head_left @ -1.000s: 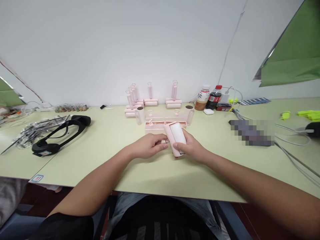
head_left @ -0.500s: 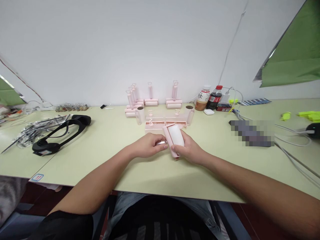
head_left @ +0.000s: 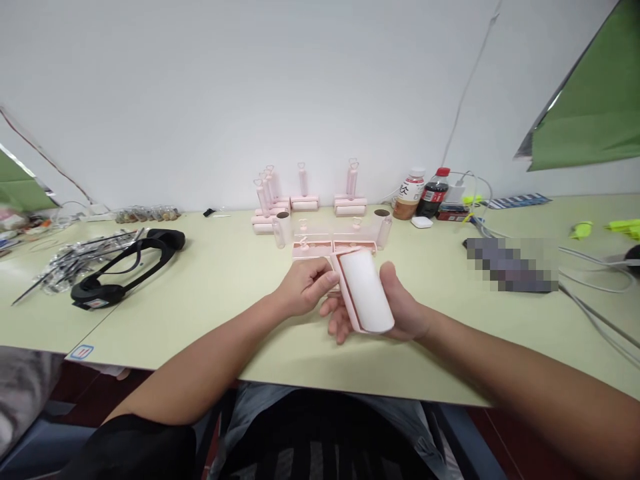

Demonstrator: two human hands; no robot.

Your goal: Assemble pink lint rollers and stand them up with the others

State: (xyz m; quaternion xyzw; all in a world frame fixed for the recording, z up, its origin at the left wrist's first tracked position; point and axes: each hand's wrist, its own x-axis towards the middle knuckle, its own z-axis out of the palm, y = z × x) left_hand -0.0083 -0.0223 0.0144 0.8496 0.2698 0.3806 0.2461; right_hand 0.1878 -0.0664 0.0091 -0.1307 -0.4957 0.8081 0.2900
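A lint roller [head_left: 367, 293] with a white paper roll in a pink cover is tilted in front of me. My left hand [head_left: 306, 285] is closed at its left side, around what looks like the handle, mostly hidden by the fingers. Behind and under the roller lies my right hand [head_left: 407, 308], palm up, thumb raised and fingers spread. Whether its palm touches the roller I cannot tell. Just beyond are pink roller covers [head_left: 313, 249] and two upright rolls [head_left: 281, 232] with brown cores.
Several pink lint rollers [head_left: 305, 202] stand against the wall. At the right are two drink bottles [head_left: 434, 193], a white case [head_left: 423, 222], cables and a blurred dark object [head_left: 510, 267]. A black head strap [head_left: 135, 267] and plastic-wrapped items [head_left: 75, 263] lie left.
The lint roller has tilted and come closer, showing more of its white roll. My right hand has loosened from its grip, fingers now spread beneath. My left hand stays at the handle side.
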